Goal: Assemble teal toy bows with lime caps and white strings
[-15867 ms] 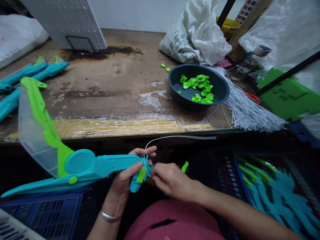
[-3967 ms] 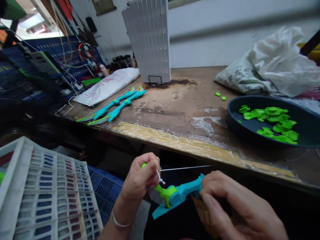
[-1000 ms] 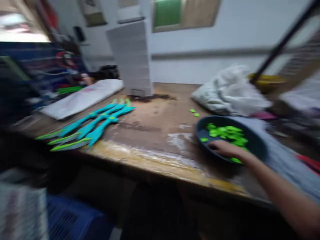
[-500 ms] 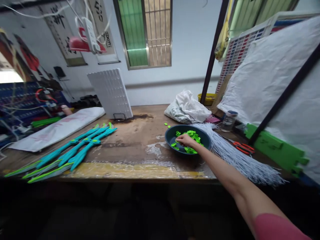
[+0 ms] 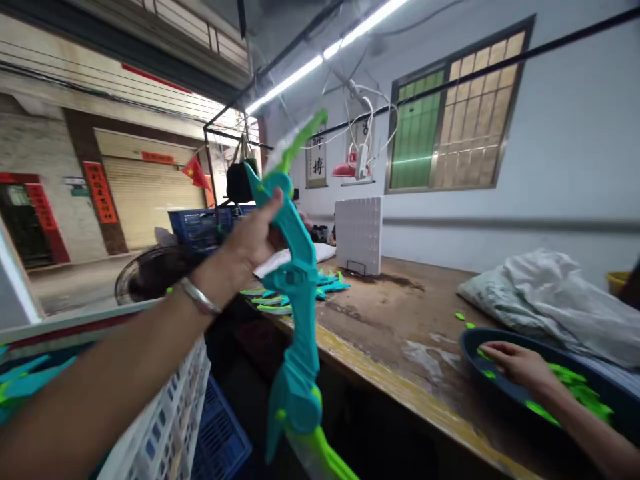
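My left hand (image 5: 253, 237) is wrapped round the upper limb of a teal toy bow (image 5: 303, 307) with bright green tips. The bow stands roughly upright in the air, in front of the table edge; its lower tip runs out of view at the bottom. On the right, my right hand (image 5: 525, 367) reaches into a dark round basin (image 5: 470, 373). Its thumb and fingers are pinched together, with a small green piece (image 5: 483, 354) at the fingertips. More bright green pieces (image 5: 580, 393) lie in the basin, partly behind my wrist.
More teal bows (image 5: 330, 287) lie on the wooden table (image 5: 385, 317). A white panel (image 5: 357, 233) stands behind them, and a white sack (image 5: 540, 287) lies beyond the basin. At lower left are a white crate (image 5: 173, 407) holding teal parts and a blue crate (image 5: 225, 433). A fan (image 5: 143, 277) stands farther back.
My view has swung left. My left hand has come into sight, holding a toy bow above the crates. My right hand is still pinched in the basin.
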A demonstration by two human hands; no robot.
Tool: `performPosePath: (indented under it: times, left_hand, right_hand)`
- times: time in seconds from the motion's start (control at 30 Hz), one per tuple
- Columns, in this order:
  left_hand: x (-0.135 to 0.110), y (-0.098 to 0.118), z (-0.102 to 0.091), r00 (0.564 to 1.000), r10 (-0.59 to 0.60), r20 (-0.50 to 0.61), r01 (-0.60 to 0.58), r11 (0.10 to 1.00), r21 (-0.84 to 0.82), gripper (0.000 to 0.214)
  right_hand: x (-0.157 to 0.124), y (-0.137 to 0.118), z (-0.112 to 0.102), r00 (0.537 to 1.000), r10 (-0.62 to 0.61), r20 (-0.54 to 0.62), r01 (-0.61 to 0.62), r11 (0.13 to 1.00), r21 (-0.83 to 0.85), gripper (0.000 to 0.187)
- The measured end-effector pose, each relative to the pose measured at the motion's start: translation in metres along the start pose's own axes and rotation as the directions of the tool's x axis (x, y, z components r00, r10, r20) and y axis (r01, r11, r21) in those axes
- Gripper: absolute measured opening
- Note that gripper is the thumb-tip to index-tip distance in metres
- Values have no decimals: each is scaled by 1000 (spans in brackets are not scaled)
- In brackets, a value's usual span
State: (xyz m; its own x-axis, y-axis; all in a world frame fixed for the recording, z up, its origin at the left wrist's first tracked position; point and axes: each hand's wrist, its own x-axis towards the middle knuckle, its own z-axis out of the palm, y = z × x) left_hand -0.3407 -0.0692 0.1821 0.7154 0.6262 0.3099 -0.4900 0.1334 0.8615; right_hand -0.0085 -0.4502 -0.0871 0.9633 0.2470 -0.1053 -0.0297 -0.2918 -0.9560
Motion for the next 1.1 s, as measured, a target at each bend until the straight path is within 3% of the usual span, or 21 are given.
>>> performPosePath:
  times: [0.17,0.3,0.47,0.67,0.83,0.93,1.1]
  left_hand:
    - [-24,-113,39,978,-205,-28,197,966,-166,25]
    - [-50,-162,47,936,-350,-26,331,905,-266,28]
    - [-71,-213,37,913,-408,9,400,890,-220,35]
    - [-87,-290,1,860,-507,-63,484,848,-215,45]
    - [-106,-325,-18,830,-550,-97,521,825,-218,57]
    - [-125,-338,-20,808,-589,-11,579,798,-168,69]
    - [-152,-348,-19,638,-764,98,766,615,-187,88]
  right_hand:
    - [-42,-13,31,992,14,127,-24,996,82,59]
    - [-88,-19,54,958,21,287,-64,988,140,68]
    - [-136,-27,90,898,-18,441,-90,971,222,62]
    - [-150,-7,141,837,33,547,-211,940,266,59]
    - [-157,23,161,830,-1,557,-231,909,346,42]
    - [-164,41,168,867,-13,498,-160,939,304,35]
    - [-167,53,170,942,-16,334,-72,965,251,23]
